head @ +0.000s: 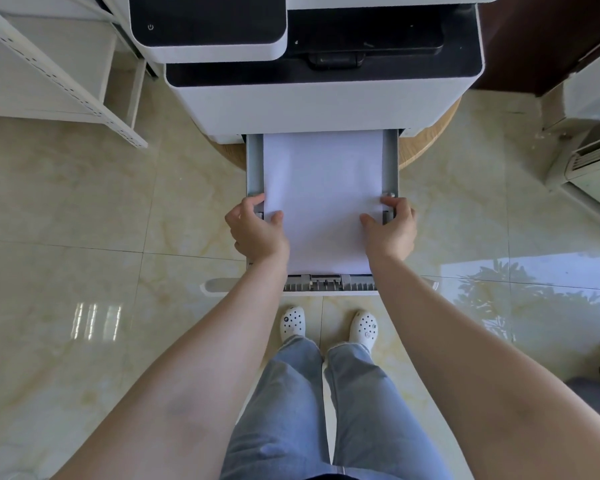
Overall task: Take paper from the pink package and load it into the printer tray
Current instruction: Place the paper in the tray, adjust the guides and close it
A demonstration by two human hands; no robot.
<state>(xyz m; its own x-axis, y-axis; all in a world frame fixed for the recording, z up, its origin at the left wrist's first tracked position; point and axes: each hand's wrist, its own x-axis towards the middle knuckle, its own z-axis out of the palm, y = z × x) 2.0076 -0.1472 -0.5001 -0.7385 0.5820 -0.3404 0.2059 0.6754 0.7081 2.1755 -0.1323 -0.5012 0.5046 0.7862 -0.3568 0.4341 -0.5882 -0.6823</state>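
Both hands, the left hand (257,230) and the right hand (390,230), pinch the paper (321,188) edges inside the tray (253,164) (perhaps touching the guides); lower it flat, pushing toward 12 o'clock.

the printer (326,98) top is cut off; paper (321,202) far end hidden inside.

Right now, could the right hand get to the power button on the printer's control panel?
Probably yes, with a stretch. The right hand rests on the paper in the open tray; the power button sits far up and to the left, with nothing blocking the path.
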